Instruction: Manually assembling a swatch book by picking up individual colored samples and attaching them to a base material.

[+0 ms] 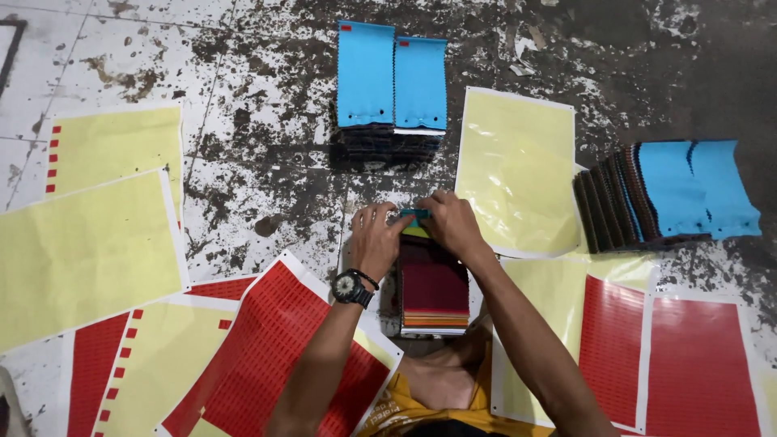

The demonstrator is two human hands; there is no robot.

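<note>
Left hand (pixel 374 236) and right hand (pixel 452 224) both pinch a small teal strip (pixel 415 214) at the far end of a maroon swatch stack (pixel 434 287) on the floor, 2 blue-topped swatch stacks (pixel 392 85) beyond, yellow sheets (pixel 518 166) and red sticker sheets (pixel 275 348) around.

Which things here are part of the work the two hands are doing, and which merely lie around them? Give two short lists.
In hand:
left hand and right hand, pinching a small teal piece
swatch stack beneath them

Lying about:
two blue-topped stacks
fanned blue-topped stack
yellow sheets
red label sheets
</note>
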